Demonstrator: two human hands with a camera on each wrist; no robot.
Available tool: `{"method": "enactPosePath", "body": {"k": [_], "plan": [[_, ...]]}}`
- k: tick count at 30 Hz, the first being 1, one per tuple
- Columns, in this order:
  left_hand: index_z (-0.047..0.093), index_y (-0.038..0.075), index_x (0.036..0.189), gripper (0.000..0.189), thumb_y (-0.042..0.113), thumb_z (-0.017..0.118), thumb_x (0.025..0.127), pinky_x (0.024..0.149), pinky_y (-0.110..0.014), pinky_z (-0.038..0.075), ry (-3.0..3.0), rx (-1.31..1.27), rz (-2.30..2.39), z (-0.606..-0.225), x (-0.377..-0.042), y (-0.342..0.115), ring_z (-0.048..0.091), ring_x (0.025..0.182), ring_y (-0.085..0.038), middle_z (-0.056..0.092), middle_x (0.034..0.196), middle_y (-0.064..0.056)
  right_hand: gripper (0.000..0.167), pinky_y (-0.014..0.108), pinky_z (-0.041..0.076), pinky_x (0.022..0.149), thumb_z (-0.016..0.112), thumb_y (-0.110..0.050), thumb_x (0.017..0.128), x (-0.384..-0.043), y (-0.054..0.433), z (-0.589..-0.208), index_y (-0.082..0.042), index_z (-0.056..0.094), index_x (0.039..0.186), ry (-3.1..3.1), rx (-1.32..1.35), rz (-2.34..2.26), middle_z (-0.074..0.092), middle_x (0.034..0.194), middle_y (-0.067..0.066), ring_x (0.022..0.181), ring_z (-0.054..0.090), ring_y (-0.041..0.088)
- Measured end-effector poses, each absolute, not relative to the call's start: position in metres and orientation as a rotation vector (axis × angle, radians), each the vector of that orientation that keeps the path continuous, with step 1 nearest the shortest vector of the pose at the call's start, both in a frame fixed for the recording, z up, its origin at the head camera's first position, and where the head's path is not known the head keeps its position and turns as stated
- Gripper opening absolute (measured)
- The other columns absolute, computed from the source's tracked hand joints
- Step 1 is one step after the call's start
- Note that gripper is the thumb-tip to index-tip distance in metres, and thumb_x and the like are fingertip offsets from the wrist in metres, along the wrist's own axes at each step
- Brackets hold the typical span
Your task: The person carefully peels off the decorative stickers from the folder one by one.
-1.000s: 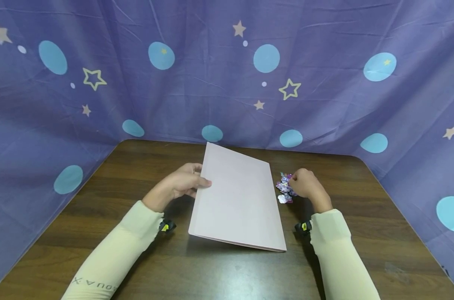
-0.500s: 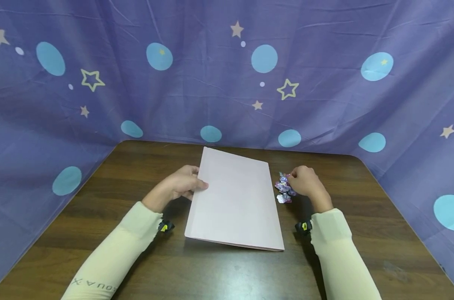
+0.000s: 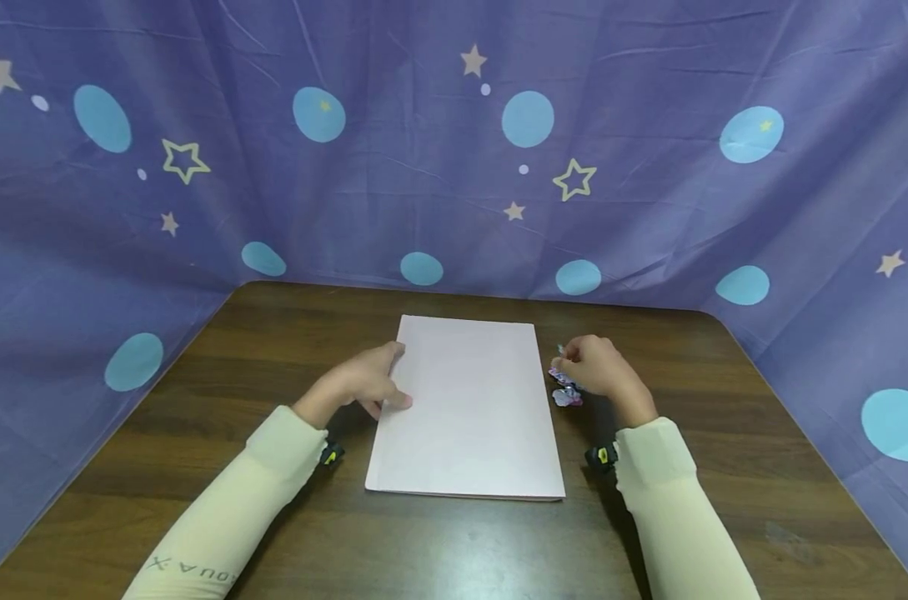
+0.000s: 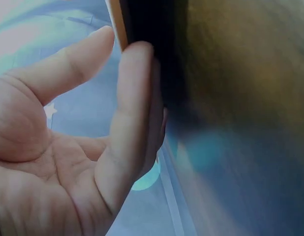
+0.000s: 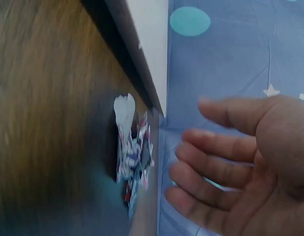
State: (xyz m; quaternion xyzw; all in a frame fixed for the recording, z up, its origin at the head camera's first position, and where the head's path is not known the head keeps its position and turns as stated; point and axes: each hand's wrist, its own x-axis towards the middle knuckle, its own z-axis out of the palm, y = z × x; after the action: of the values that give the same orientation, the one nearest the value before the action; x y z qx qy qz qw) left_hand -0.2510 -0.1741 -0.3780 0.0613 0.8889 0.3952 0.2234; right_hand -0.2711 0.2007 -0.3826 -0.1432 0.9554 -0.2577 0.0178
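A flat white rectangular folder or book lies on the wooden table in the head view. My left hand is at its left edge, thumb on the white cover and fingers at the edge. In the left wrist view, that edge sits between the thumb and fingertips of the left hand. Right of the folder is a small heap of shiny purple-and-silver sticker-like pieces. My right hand hovers over them. The right wrist view shows the right hand with loosely bent fingers, apart from the crumpled-looking pieces.
The brown wooden table reaches back to a blue-purple curtain printed with stars and dots. A faint clear scrap or mark shows on the table at the right.
My left hand has lowered the folder's raised left side, so it now lies flatter. The left hand slid slightly nearer. My right hand moved a little left over the pieces, its fingers loosening.
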Motion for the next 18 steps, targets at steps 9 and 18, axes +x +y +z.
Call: {"method": "enactPosePath", "body": {"k": [9,18], "plan": [[0.032,-0.007,0.153,0.087,0.003,0.083,0.083,0.058,-0.036,0.063,2.535,0.167,0.992,-0.38,-0.25,-0.173,0.069,0.079,-0.029,0.042,0.146,-0.036,0.045,0.041,0.061,0.077,0.081,-0.023,0.09,-0.268,0.178,-0.385,0.004,0.067,0.123,2.821,-0.483,-0.78,0.072,0.115,0.016,0.095,0.068,0.025],[0.04,-0.01,0.148,0.081,0.006,0.085,0.083,0.055,-0.031,0.062,2.642,0.206,0.835,-0.38,-0.248,-0.17,0.069,0.063,-0.024,0.048,0.141,-0.035,0.045,0.044,0.059,0.084,0.083,-0.017,0.087,-0.266,0.166,-0.385,0.002,0.067,0.124,2.844,-0.472,-0.687,0.072,0.107,0.014,0.095,0.067,0.026]]}}
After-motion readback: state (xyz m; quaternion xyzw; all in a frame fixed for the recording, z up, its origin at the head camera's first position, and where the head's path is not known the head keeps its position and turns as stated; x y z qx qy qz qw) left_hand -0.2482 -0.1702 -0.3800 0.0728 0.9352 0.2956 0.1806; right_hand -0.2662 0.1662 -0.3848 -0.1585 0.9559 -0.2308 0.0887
